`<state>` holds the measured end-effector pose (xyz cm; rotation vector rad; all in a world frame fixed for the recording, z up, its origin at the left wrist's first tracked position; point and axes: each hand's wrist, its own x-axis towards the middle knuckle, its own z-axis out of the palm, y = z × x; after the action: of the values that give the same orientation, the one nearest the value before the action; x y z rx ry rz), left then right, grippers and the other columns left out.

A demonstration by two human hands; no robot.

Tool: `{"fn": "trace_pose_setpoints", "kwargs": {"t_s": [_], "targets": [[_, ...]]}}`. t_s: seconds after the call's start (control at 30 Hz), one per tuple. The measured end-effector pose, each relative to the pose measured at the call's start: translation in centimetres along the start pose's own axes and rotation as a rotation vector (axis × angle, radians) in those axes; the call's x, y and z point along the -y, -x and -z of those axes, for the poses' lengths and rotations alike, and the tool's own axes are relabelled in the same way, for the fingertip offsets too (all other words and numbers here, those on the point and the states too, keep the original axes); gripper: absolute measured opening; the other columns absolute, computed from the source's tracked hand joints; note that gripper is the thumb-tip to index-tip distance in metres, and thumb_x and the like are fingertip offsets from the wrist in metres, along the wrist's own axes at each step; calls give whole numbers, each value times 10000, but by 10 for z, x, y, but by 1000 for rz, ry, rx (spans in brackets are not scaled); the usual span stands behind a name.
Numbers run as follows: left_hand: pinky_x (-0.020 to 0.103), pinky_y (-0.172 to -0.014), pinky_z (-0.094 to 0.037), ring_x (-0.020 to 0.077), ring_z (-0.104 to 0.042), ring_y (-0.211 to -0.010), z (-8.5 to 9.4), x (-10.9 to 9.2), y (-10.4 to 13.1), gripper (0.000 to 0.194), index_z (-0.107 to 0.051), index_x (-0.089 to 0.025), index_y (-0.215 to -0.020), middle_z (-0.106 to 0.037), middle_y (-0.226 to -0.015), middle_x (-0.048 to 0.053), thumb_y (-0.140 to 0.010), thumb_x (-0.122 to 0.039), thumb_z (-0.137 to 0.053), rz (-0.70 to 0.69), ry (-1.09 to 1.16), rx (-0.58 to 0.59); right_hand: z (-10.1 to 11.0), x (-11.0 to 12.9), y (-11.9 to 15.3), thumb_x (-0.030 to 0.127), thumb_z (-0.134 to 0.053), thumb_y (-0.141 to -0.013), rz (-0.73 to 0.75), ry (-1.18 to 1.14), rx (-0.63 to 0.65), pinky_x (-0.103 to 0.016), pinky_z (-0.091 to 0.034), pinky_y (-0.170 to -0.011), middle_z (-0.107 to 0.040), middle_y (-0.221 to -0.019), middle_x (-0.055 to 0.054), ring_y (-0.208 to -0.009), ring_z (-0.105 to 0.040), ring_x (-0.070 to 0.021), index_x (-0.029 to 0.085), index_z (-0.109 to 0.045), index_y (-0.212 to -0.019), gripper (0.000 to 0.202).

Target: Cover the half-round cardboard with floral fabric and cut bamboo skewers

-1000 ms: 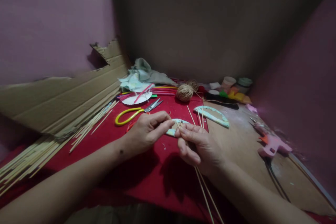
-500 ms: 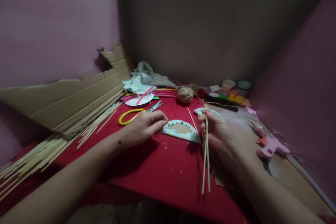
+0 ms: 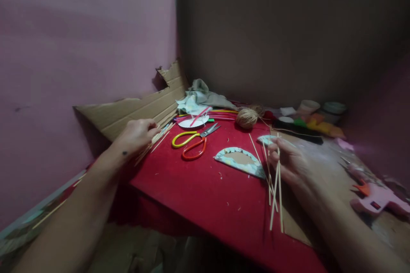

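Note:
My left hand [image 3: 139,134] is at the left edge of the red cloth, its fingers closed at a bundle of thin wooden sticks [image 3: 160,136]; what lies between the fingertips is hidden. My right hand [image 3: 286,158] pinches several thin sticks [image 3: 276,200] that hang down from its fingers. Beside them lies a half-round piece covered in light blue fabric [image 3: 238,166], with bare cardboard in its middle. A second fabric-edged piece [image 3: 267,139] is partly behind my right hand. Scissors [image 3: 195,140] with one yellow and one red handle lie between the hands, blades apart.
Torn cardboard [image 3: 128,113] leans at the left wall. Crumpled fabric [image 3: 198,96], a white disc [image 3: 192,123] and a twine ball [image 3: 246,118] are at the back. A pink glue gun [image 3: 378,199] lies on the right, near tubs [image 3: 309,107].
My left hand has left the fabric-covered piece and moved left to the stick bundle, uncovering the red scissor handle. The view has turned left. My right hand still holds sticks.

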<state>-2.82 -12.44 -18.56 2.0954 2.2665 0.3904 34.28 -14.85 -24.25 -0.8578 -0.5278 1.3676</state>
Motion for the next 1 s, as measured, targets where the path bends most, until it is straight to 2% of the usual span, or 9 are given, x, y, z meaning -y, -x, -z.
{"fn": "trace_pose_setpoints", "kwargs": {"t_s": [0.17,0.27,0.37,0.47,0.57,0.73,0.83,1.0], "targets": [[305,-689,-422,261,-635,-810,-3,5,7,280,-687,-151,-840,-713,-845,117,-798,-307,-458,-15,-76,68,-2,1,3,94,-599,-745,-28,-22,10,-107,-398,-336,-593,-532,-7,-364,-482,-48,132,-603,-706,55],[318,-746,-421,275,-620,-923,1,10,26,337,-678,-140,-946,-699,-996,135,-843,-308,-404,-23,-85,-3,-3,4,7,101,-561,-792,-41,5,0,-113,-386,-343,-595,-508,-16,-348,-474,-47,122,-624,-711,105],[326,-741,-415,274,-609,-925,6,29,54,392,-646,-142,-1020,-679,-1052,132,-897,-342,-332,17,-143,-98,-2,5,8,90,-571,-793,-19,22,17,-117,-390,-362,-611,-523,-24,-362,-490,-46,110,-636,-719,100],[315,-663,-403,266,-612,-827,3,55,77,385,-655,-165,-987,-690,-993,118,-899,-366,-339,131,-232,-48,3,5,4,98,-606,-773,22,43,29,-129,-396,-372,-616,-541,-26,-374,-501,-50,115,-635,-724,60],[306,-636,-384,267,-605,-829,-4,71,85,367,-665,-177,-959,-691,-1012,121,-890,-375,-364,156,-225,17,5,4,0,119,-608,-780,23,58,-6,-124,-394,-361,-606,-528,-20,-363,-491,-48,126,-628,-717,67],[296,-558,-336,278,-601,-725,-2,61,84,369,-668,-184,-893,-702,-902,141,-869,-381,-356,233,-275,102,2,3,2,112,-589,-787,13,83,-12,-123,-342,-315,-594,-516,-30,-349,-484,-54,112,-631,-714,85],[293,-530,-319,282,-604,-694,4,54,83,350,-645,-179,-839,-695,-879,151,-864,-326,-328,222,-338,123,2,3,3,127,-595,-783,21,93,-2,-128,-311,-302,-591,-521,-23,-346,-475,-53,119,-628,-708,82],[285,-522,-315,273,-613,-718,6,57,83,319,-632,-197,-847,-692,-900,126,-857,-302,-331,236,-404,130,6,1,0,151,-666,-720,44,100,22,-137,-300,-307,-593,-535,-26,-353,-480,-53,112,-635,-725,49]]}}
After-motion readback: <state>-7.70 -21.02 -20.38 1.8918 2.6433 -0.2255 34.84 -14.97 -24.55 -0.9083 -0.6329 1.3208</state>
